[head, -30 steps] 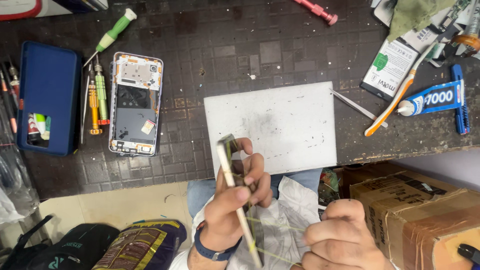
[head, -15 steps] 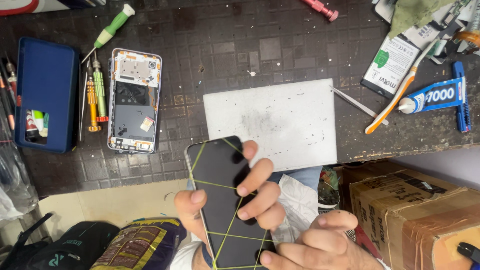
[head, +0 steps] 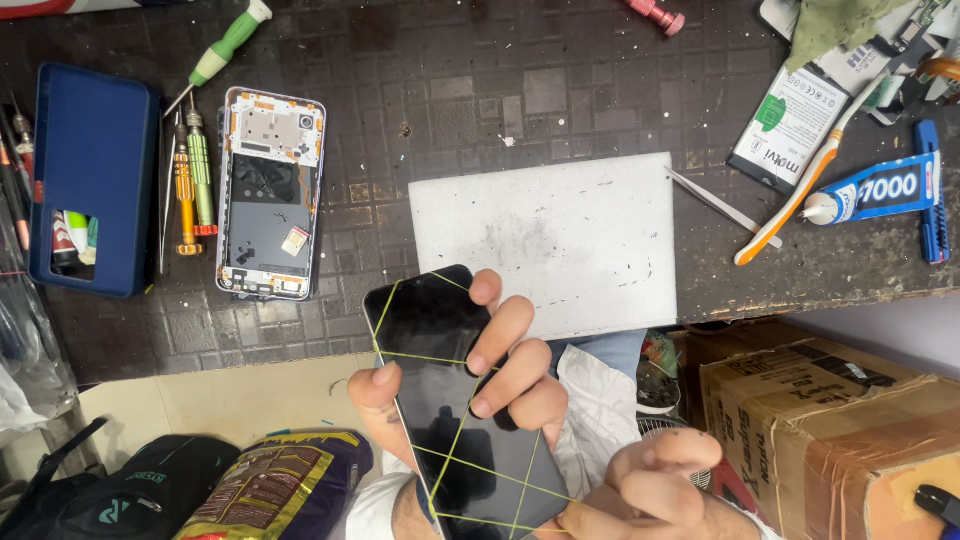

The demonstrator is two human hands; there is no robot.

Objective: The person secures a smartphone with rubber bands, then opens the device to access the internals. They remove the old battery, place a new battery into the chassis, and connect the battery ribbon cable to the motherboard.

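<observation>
My left hand (head: 490, 385) grips a black phone (head: 450, 400) face up, thumb on its left edge and fingers curled over its right edge. Yellow rubber bands cross the dark screen in several directions. My right hand (head: 655, 490) sits at the phone's lower right corner with its fingers curled, touching the bands there. The phone is held just in front of the dark workbench edge, below a white rectangular mat (head: 545, 240).
An opened phone frame (head: 270, 195) lies left of the mat, beside screwdrivers (head: 195, 170) and a blue case (head: 90, 180). A battery (head: 790, 125), toothbrush (head: 800, 190), glue tube (head: 870, 190) and tweezers (head: 720, 200) lie right. A cardboard box (head: 840, 420) and bags (head: 270, 485) stand below.
The phone has turned from edge-on to screen up and come a little lower. My right hand has moved in to its lower right corner.
</observation>
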